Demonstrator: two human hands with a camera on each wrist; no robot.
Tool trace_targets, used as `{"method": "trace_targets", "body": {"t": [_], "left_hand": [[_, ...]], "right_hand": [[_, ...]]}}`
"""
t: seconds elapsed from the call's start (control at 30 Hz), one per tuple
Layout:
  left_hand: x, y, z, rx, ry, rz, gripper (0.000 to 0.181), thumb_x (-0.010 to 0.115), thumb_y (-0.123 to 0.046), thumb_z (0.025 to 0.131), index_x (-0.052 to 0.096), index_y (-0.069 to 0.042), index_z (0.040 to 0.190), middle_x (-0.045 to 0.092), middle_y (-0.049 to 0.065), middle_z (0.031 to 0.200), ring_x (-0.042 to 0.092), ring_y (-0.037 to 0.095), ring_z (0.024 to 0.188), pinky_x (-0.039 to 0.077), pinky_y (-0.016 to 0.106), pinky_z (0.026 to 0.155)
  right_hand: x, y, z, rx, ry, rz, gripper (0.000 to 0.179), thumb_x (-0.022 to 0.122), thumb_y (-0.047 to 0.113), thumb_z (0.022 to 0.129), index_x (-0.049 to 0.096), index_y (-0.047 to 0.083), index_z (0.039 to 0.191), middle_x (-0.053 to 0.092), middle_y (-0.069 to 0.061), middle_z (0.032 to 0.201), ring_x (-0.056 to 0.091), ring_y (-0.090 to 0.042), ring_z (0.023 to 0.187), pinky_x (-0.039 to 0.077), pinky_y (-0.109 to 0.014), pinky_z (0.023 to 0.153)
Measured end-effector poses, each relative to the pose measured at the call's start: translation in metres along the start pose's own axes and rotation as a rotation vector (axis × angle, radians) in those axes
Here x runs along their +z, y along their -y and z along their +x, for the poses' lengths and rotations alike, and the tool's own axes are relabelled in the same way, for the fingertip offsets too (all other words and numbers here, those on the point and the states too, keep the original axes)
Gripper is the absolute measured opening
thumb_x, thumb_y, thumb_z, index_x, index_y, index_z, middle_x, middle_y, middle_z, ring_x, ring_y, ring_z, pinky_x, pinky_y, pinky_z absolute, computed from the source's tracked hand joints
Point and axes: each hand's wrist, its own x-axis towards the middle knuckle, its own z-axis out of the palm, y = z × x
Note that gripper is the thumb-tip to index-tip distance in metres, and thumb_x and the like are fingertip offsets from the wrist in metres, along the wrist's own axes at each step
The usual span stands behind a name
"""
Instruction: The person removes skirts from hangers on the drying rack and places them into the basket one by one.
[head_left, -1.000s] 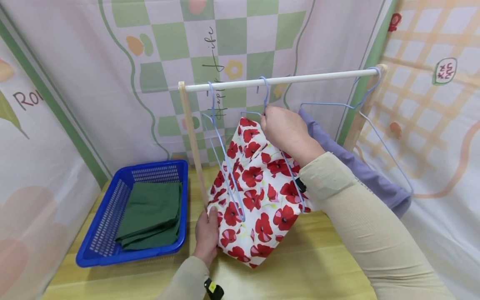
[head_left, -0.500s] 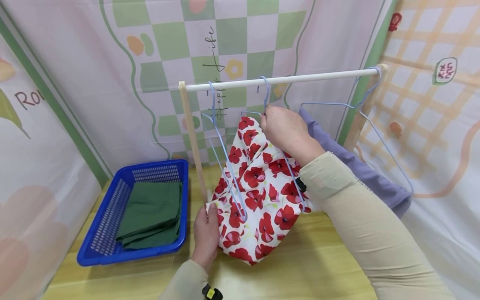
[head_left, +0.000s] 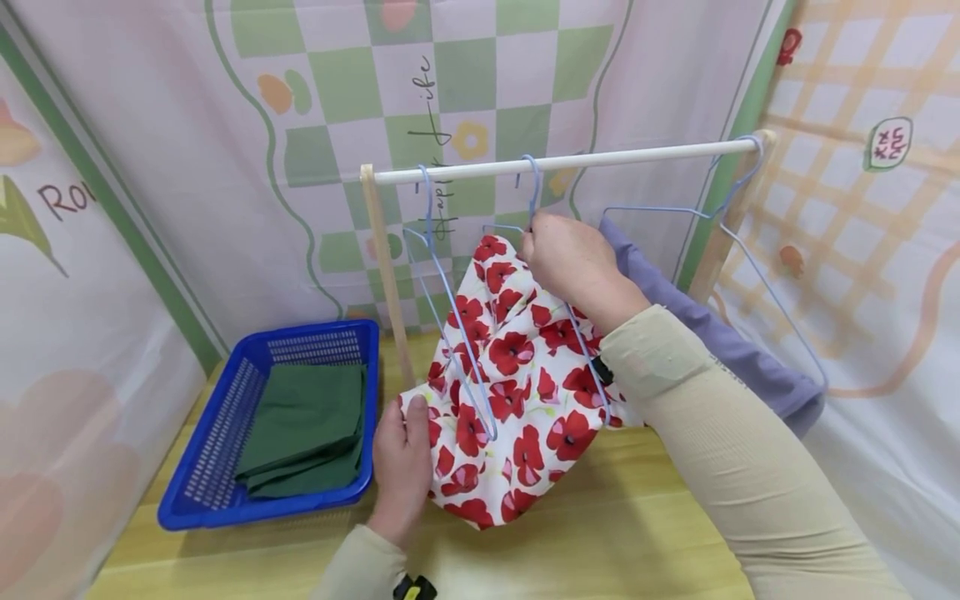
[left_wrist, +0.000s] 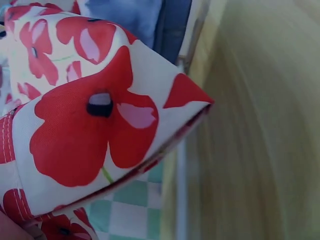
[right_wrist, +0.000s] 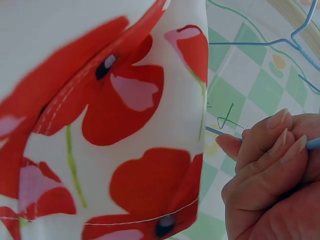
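A white cloth with red poppies (head_left: 512, 400) hangs at a blue wire hanger (head_left: 534, 185) on the rack, in the middle of the head view. My right hand (head_left: 573, 262) grips that hanger just under its hook; in the right wrist view the fingers curl round the blue wire (right_wrist: 314, 144). Down at the cloth's left edge, my left hand (head_left: 402, 458) pinches the fabric, thumb on top. The left wrist view is mostly filled by the poppy cloth (left_wrist: 75, 130), with stitched seams and a pointed corner. How the cloth sits on the hanger's arms is partly hidden.
A second blue hanger (head_left: 457, 308) hangs bare in front of the poppy cloth's left side. Along the white rail (head_left: 615, 157), a purple cloth (head_left: 712, 350) hangs at the right end. At left, a blue basket (head_left: 176, 467) holds folded green cloth (head_left: 307, 417) on the wooden table (head_left: 637, 533).
My left hand has moved left and slightly upward, drawing the poppy cloth's left edge with it. The right hand keeps its place on the hanger.
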Motion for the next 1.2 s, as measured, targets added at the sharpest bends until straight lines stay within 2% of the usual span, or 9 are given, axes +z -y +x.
{"method": "trace_targets", "body": {"t": [0.13, 0.37, 0.53, 0.67, 0.8, 1.03, 1.2], "left_hand": [[-0.009, -0.01, 0.002, 0.062, -0.027, 0.011, 0.037, 0.051, -0.04, 0.111, 0.064, -0.005, 0.112, 0.07, 0.008, 0.095, 0.066, 0.016, 0.084, 0.055, 0.027, 0.069], [-0.028, -0.019, 0.008, 0.075, -0.061, 0.031, 0.039, 0.049, -0.043, 0.111, 0.063, -0.006, 0.111, 0.066, 0.008, 0.092, 0.064, 0.017, 0.08, 0.055, 0.026, 0.068], [-0.042, -0.025, 0.011, 0.084, -0.091, 0.034, 0.04, 0.049, -0.043, 0.111, 0.063, -0.006, 0.112, 0.066, 0.008, 0.093, 0.065, 0.015, 0.078, 0.055, 0.024, 0.065], [-0.052, -0.03, 0.015, 0.128, -0.134, 0.053, 0.039, 0.05, -0.041, 0.111, 0.062, -0.004, 0.107, 0.065, 0.009, 0.09, 0.064, 0.011, 0.074, 0.053, 0.022, 0.062], [-0.061, -0.035, 0.018, 0.17, -0.177, 0.078, 0.038, 0.05, -0.038, 0.111, 0.063, -0.002, 0.108, 0.067, 0.01, 0.091, 0.063, 0.006, 0.075, 0.051, 0.017, 0.063], [-0.071, -0.041, 0.02, 0.21, -0.194, 0.041, 0.036, 0.052, -0.034, 0.111, 0.063, 0.001, 0.111, 0.069, 0.011, 0.092, 0.064, 0.004, 0.074, 0.052, 0.016, 0.062], [-0.077, -0.049, 0.021, 0.231, -0.184, 0.004, 0.036, 0.051, -0.033, 0.111, 0.062, 0.001, 0.111, 0.069, 0.005, 0.088, 0.067, 0.005, 0.068, 0.055, 0.018, 0.058]], "right_hand": [[0.0, 0.0, 0.0, 0.008, 0.01, 0.005, 0.031, 0.039, 0.026, 0.109, 0.062, 0.006, 0.109, 0.068, -0.015, 0.106, 0.06, -0.032, 0.088, 0.053, -0.05, 0.08], [0.001, 0.0, 0.0, 0.017, 0.021, 0.011, 0.03, 0.04, 0.027, 0.108, 0.062, 0.006, 0.11, 0.068, -0.014, 0.108, 0.061, -0.032, 0.089, 0.053, -0.049, 0.079], [0.001, 0.001, 0.0, 0.02, 0.012, 0.011, 0.034, 0.04, 0.027, 0.108, 0.062, 0.004, 0.117, 0.069, -0.016, 0.114, 0.063, -0.034, 0.095, 0.054, -0.054, 0.087], [0.0, 0.001, 0.0, 0.024, 0.019, 0.014, 0.037, 0.038, 0.028, 0.11, 0.061, 0.002, 0.123, 0.069, -0.018, 0.119, 0.064, -0.035, 0.098, 0.055, -0.055, 0.091], [0.001, 0.0, 0.0, 0.012, 0.011, 0.011, 0.036, 0.038, 0.028, 0.11, 0.062, 0.002, 0.119, 0.069, -0.018, 0.114, 0.064, -0.035, 0.095, 0.055, -0.054, 0.089], [0.001, 0.0, 0.0, 0.006, 0.022, 0.015, 0.036, 0.038, 0.028, 0.111, 0.062, 0.003, 0.12, 0.069, -0.017, 0.117, 0.064, -0.034, 0.095, 0.056, -0.052, 0.089], [0.001, -0.002, 0.001, 0.002, 0.02, 0.007, 0.037, 0.037, 0.028, 0.11, 0.062, 0.003, 0.119, 0.069, -0.018, 0.119, 0.063, -0.034, 0.095, 0.055, -0.053, 0.087]]}}
